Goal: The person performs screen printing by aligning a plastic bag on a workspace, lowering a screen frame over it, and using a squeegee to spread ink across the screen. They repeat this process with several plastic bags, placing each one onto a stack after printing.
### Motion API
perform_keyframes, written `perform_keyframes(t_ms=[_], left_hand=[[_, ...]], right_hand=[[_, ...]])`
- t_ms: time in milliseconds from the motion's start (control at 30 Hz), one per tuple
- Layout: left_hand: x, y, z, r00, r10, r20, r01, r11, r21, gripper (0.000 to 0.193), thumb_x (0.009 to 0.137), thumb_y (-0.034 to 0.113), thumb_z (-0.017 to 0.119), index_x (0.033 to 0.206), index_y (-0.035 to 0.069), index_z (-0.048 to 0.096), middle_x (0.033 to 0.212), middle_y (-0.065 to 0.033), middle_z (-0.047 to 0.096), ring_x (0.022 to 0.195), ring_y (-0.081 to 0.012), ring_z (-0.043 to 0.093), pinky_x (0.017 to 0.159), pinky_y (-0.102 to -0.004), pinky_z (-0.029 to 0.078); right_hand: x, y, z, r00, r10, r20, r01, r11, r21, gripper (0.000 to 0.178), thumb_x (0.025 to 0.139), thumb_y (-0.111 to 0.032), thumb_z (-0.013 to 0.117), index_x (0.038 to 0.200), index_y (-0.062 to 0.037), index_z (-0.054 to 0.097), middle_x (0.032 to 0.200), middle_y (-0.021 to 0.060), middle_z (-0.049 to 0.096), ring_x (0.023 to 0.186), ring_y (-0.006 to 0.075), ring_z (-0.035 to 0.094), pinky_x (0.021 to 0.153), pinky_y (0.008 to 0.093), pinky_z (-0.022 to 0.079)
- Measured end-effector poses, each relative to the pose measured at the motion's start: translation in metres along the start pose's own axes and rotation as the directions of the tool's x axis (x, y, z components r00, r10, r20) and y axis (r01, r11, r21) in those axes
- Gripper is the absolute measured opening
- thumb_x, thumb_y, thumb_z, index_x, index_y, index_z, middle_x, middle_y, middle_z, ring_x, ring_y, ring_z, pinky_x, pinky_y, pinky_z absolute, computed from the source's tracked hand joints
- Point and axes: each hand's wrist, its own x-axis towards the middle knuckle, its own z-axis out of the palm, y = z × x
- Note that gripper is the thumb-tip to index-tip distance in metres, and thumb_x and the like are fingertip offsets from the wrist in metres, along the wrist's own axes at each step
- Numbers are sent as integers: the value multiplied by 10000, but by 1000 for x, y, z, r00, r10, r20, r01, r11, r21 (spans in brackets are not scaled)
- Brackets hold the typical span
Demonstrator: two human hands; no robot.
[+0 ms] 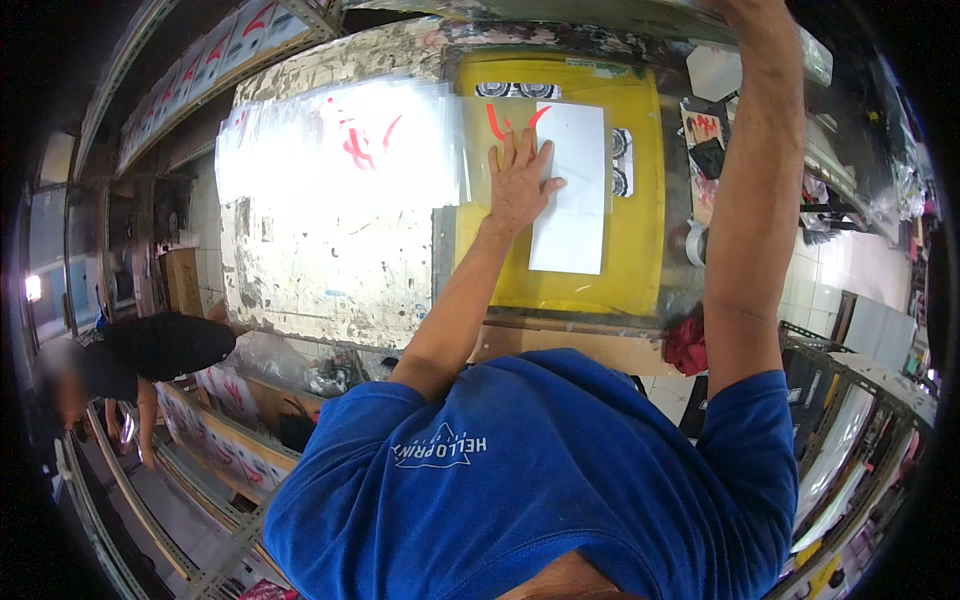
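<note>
My left hand (518, 190) lies flat with its fingers spread, across a clear plastic sheet (478, 160) printed with red curved strokes and the edge of a white paper sheet (570, 235). Both rest on a yellow board (628, 265), where black-and-white printed pieces (622, 165) show beside and above the white paper. To the left, overlapping clear sheets with red marks (350, 140) are spread out, partly washed out by glare. My right arm reaches up to the top edge, near a pale raised frame (640, 25); the right hand (748, 6) is mostly cut off and its fingers are hidden.
The work table (330, 270) is paint-spattered. A tape roll (696, 243) sits on its right side, near a red cloth (686, 345). Metal racks (215, 85) holding printed sheets stand at the left, more shelves (860, 400) at lower right. Another person (150, 350) bends at lower left.
</note>
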Motion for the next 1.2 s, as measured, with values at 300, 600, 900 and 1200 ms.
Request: perform_keyframes(t_ms=[300, 600, 900, 1200], left_hand=[[1, 4, 9, 1000, -6, 3, 6, 1000, -4, 604, 876, 461, 668, 1374, 140, 550, 1529, -173, 334, 1430, -458, 240, 1097, -656, 192], [19, 34, -72, 834, -245, -495, -180, 726, -663, 673, 885, 277, 711, 1454, 33, 445, 1409, -152, 528, 1292, -330, 492, 1063, -461, 372], [-80, 30, -127, 765, -639, -76, 75, 206, -976, 763, 643, -14, 892, 1306, -39, 516, 1209, -103, 611, 1081, -212, 608, 978, -363, 487], [-149, -17, -46, 829, -413, -376, 320, 903, -287, 842, 484, 365, 931, 1206, 39, 647, 1375, -176, 504, 1251, -377, 423, 1044, -496, 341]], right_hand=[[4, 1, -4, 998, -26, 55, 28, 999, -34, 403, 740, -264, 608, 1034, -32, 757, 871, 168, 731, 764, 259, 675, 729, 350, 539], [-30, 110, 41, 925, -362, 118, 349, 683, -642, 405, 739, -153, 706, 1144, -161, 722, 881, 118, 684, 815, 272, 641, 774, 372, 495], [-172, 11, 94, 998, -69, 4, 69, 988, -139, 406, 796, -166, 729, 1196, -234, 706, 811, 73, 643, 788, 281, 609, 725, 388, 451], [-250, 50, 187, 918, 108, 383, -35, 981, -193, 617, 750, -212, 775, 1338, -251, 593, 968, 48, 606, 962, 264, 555, 901, 442, 375]])
